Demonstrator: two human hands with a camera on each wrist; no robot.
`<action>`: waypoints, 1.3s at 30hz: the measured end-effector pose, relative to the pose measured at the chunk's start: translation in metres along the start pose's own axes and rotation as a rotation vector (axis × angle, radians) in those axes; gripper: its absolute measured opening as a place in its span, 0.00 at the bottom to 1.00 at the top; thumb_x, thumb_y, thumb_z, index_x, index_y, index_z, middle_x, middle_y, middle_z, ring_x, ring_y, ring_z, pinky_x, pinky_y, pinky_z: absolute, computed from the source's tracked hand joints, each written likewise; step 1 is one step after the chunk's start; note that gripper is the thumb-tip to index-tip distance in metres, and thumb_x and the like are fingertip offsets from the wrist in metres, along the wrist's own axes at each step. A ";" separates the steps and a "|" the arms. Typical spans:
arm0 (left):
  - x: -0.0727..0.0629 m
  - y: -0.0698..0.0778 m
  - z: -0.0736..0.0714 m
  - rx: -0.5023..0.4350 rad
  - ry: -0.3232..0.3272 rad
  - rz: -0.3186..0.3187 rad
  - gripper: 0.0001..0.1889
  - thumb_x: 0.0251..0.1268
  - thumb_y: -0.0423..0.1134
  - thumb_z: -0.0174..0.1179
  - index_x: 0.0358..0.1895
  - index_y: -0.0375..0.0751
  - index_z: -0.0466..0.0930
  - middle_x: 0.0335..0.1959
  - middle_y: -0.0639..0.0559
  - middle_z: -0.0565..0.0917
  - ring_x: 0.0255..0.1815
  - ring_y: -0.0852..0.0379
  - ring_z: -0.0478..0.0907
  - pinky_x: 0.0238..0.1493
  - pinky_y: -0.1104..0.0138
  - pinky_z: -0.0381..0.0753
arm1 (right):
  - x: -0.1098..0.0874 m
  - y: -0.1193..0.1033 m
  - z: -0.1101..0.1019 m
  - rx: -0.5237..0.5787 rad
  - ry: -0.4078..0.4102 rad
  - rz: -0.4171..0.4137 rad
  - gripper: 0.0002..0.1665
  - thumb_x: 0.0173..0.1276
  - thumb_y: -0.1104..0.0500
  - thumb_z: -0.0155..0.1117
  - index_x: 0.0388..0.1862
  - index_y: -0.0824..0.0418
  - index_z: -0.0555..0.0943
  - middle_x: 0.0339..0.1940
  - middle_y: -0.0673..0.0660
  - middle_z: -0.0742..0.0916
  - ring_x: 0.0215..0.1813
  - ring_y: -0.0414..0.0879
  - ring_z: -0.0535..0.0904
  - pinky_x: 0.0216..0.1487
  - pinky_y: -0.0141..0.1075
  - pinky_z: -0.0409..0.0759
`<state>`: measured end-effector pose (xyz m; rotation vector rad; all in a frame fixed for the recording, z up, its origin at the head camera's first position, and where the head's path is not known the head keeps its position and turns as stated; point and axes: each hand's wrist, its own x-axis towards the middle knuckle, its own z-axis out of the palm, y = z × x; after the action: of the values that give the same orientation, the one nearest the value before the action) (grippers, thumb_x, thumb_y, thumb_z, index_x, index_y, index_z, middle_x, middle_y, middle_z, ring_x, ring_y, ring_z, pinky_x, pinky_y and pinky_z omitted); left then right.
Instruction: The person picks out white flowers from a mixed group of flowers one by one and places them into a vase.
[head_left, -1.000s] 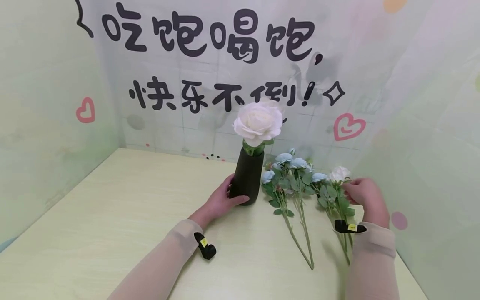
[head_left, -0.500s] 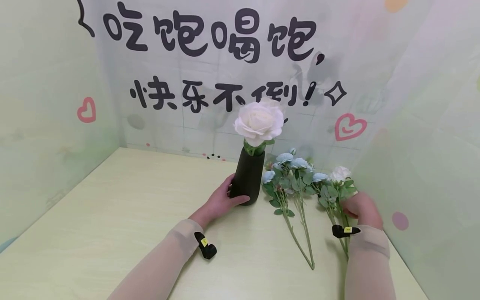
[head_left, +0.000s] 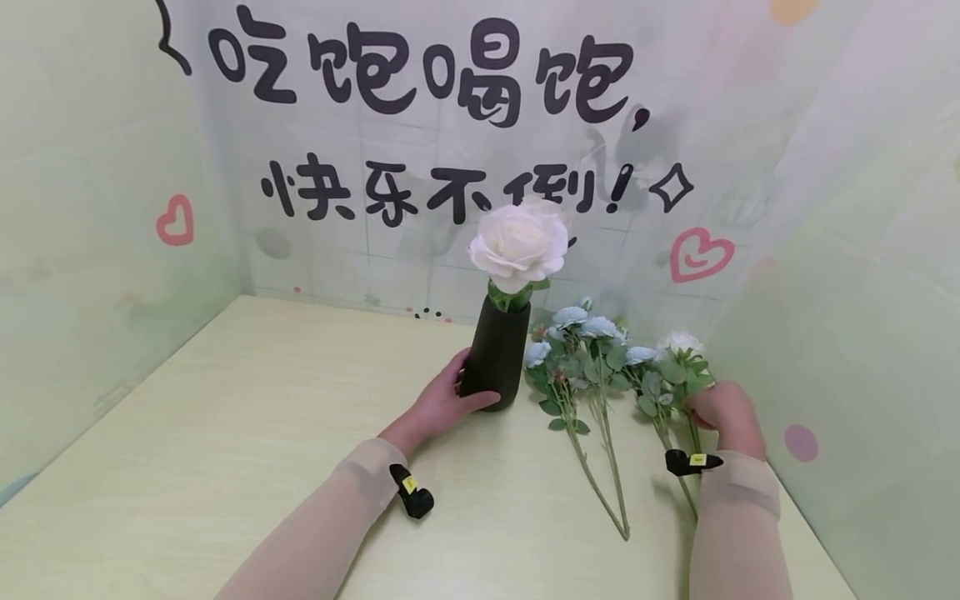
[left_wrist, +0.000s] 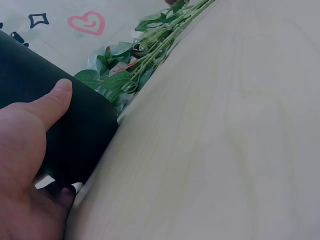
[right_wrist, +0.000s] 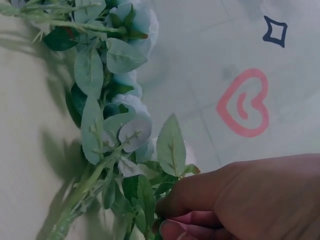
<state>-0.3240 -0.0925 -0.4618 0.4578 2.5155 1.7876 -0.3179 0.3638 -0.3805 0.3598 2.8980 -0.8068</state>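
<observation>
In the head view, a black vase stands on the table with a large white rose in its mouth. My left hand grips the vase low on its side, thumb across the front; the left wrist view shows the thumb on the dark wall. Over at the right, my right hand pinches the leafy stem of a smaller white rose. The right wrist view has that hand with thumb and finger at the green leaves; the bloom is mostly hidden there.
Several stems of blue roses lie between the vase and my right hand, their stalks pointing toward me. One blue rose lies right beside the white one. A printed backdrop rises behind the pale table.
My right hand has moved slightly down and left, from beside the white bloom to its stem. The bloom has turned a little, showing its green underside. My left hand and the vase stay put.
</observation>
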 end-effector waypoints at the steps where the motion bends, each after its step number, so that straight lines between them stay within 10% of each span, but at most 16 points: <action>1: 0.000 0.000 0.000 0.000 0.000 0.001 0.47 0.72 0.49 0.76 0.88 0.54 0.58 0.83 0.44 0.70 0.83 0.35 0.70 0.82 0.40 0.70 | -0.002 -0.002 -0.002 0.013 0.015 -0.003 0.23 0.68 0.58 0.54 0.10 0.49 0.72 0.10 0.46 0.76 0.21 0.45 0.73 0.35 0.38 0.71; 5: 0.001 -0.002 0.001 0.004 0.003 -0.003 0.47 0.72 0.50 0.76 0.88 0.54 0.58 0.84 0.44 0.70 0.83 0.35 0.70 0.82 0.40 0.70 | -0.008 -0.011 -0.012 0.052 0.087 -0.024 0.18 0.72 0.57 0.54 0.21 0.57 0.78 0.16 0.48 0.81 0.29 0.49 0.78 0.39 0.42 0.74; 10: 0.001 0.000 0.000 0.014 0.002 -0.005 0.48 0.72 0.50 0.76 0.88 0.54 0.58 0.83 0.45 0.70 0.84 0.36 0.69 0.82 0.40 0.70 | -0.017 -0.028 -0.023 0.138 0.209 -0.068 0.24 0.77 0.54 0.55 0.58 0.72 0.83 0.35 0.55 0.89 0.41 0.51 0.86 0.45 0.44 0.80; 15: 0.001 0.001 0.000 0.013 0.005 0.000 0.47 0.72 0.50 0.76 0.88 0.53 0.58 0.83 0.44 0.70 0.83 0.35 0.70 0.82 0.40 0.70 | -0.035 -0.054 -0.032 0.246 0.321 -0.139 0.29 0.83 0.49 0.56 0.69 0.69 0.79 0.47 0.56 0.86 0.36 0.39 0.84 0.40 0.33 0.81; 26: 0.001 0.000 0.001 0.021 0.004 0.007 0.46 0.73 0.50 0.75 0.88 0.52 0.58 0.83 0.43 0.70 0.82 0.35 0.71 0.81 0.39 0.71 | -0.072 -0.100 -0.042 0.528 0.457 -0.277 0.16 0.82 0.48 0.65 0.58 0.56 0.85 0.34 0.35 0.86 0.33 0.31 0.84 0.36 0.24 0.85; 39: 0.000 0.000 0.001 0.017 0.006 0.006 0.46 0.73 0.50 0.76 0.87 0.53 0.58 0.82 0.43 0.71 0.82 0.36 0.72 0.81 0.40 0.72 | -0.093 -0.134 -0.031 1.081 0.525 -0.593 0.03 0.73 0.67 0.75 0.43 0.62 0.90 0.32 0.50 0.93 0.27 0.40 0.87 0.32 0.27 0.87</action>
<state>-0.3238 -0.0911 -0.4621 0.4626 2.5374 1.7740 -0.2640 0.2506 -0.2717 -0.3081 2.6509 -2.6982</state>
